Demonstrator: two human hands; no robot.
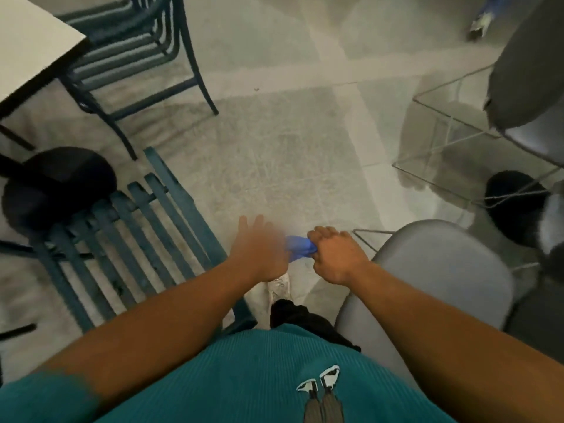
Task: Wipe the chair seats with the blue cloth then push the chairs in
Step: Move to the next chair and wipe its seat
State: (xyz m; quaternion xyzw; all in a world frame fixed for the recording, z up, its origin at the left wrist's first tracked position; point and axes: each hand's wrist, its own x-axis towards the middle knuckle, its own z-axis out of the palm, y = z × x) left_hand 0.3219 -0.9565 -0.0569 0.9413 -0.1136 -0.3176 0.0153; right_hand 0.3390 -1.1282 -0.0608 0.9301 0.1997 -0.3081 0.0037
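Your right hand (337, 254) grips the bunched blue cloth (297, 247); your left hand (259, 248), fingers spread and blurred, holds nothing just beside it. Shake the cloth flat before wiping the grey chair seat (436, 270) right of the grip.

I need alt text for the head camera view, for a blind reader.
Seen from above, the right hand grips a blue cloth while the blurred, open left hand reaches toward it. A teal slatted chair stands on the left, a grey chair on the right.
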